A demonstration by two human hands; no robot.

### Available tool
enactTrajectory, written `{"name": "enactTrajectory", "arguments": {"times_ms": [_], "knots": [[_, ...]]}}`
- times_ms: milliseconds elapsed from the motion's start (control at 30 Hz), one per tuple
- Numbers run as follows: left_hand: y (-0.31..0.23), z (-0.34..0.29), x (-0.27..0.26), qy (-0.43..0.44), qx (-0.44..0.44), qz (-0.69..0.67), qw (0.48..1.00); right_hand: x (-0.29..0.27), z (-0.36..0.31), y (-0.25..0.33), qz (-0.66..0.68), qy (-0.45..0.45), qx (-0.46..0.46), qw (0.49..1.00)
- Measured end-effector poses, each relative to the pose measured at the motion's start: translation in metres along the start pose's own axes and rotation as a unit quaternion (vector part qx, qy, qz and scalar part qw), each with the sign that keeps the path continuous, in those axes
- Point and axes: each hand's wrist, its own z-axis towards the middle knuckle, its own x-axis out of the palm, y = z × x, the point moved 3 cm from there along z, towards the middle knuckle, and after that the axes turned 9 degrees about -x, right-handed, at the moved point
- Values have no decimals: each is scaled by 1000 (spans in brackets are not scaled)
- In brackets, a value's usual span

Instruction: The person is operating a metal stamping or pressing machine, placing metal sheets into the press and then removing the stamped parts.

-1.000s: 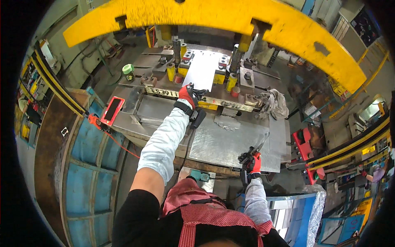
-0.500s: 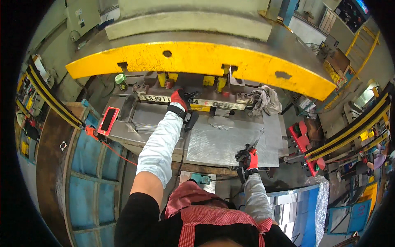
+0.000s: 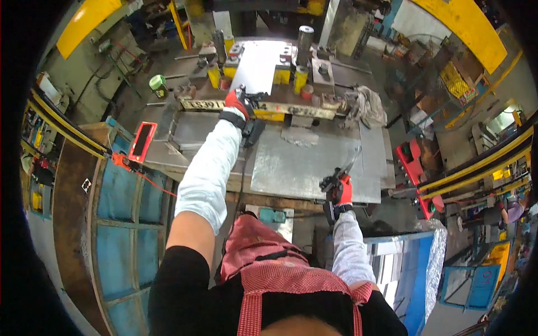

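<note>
In the head view, we see a wide grey metal sheet [image 3: 286, 171] lying flat at the front of the press table, and we tell every place from it. Past its far edge runs a long, worn metal bar [image 3: 302, 108]. Beyond that, a bright white sheet [image 3: 255, 67] lies between yellow posts [image 3: 300, 78].

Our left hand [image 3: 238, 102], in a red and black glove, is past the far left corner of the grey sheet. It is at the near end of the white sheet, with its fingers partly bent. We cannot tell if they pinch it.

Our right hand [image 3: 343, 190], in a glove too, is over the near right part of the grey sheet. Its fingers are curled, but black gear [image 3: 334, 180] hides them, so we cannot tell how far open it is or if it holds anything.

Left of the grey sheet are a stack of thin plates [image 3: 193, 134] and a phone in a red case [image 3: 143, 141]. A crumpled rag [image 3: 367, 107] is past its far right corner, and a red control box [image 3: 412, 161] is to its right.
</note>
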Motion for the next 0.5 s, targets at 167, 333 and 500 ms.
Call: {"name": "enactTrajectory", "arguments": {"times_ms": [167, 333, 500], "knots": [[6, 6, 3, -5, -109, -110, 988, 2, -1, 7, -20, 18, 15, 1000], [11, 2, -13, 38, -45, -147, 987, 52, -25, 25, -83, 28, 3, 996], [4, -12, 20, 48, -224, -282, 932, 166, -26, 69, -197, 139, 2, 970]]}}
